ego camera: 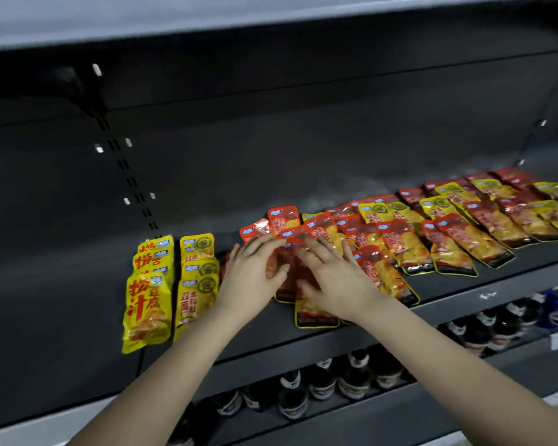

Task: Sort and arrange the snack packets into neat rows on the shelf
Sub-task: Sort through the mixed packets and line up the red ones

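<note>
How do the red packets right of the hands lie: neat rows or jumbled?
Jumbled: red packets and yellow packets overlap at mixed angles, not in rows.
</note>
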{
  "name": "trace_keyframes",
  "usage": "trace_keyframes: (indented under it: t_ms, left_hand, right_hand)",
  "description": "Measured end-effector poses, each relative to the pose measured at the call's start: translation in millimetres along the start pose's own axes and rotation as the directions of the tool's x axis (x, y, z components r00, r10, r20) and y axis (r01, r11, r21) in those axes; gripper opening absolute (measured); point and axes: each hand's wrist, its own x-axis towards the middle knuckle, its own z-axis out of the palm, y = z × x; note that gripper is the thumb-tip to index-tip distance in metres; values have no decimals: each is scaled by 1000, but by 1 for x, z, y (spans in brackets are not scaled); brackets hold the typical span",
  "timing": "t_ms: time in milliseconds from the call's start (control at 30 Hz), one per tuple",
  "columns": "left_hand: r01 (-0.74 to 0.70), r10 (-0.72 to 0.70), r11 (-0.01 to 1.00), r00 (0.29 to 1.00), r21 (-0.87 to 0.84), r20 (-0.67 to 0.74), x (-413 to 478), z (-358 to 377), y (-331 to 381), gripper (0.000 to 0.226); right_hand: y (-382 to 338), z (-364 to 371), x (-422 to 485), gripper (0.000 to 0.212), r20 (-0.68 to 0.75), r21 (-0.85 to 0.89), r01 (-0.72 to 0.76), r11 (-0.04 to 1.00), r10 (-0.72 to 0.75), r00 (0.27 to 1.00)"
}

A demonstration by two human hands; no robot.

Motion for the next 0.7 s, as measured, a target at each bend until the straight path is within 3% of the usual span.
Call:
trace_keyframes:
  t_ms: [700]
  left_hand:
    - [-84,90,996,985,-42,146,67,74,87,47]
  right_hand:
    - [121,-24,-28,56,-7,-10,-161,987,161,987]
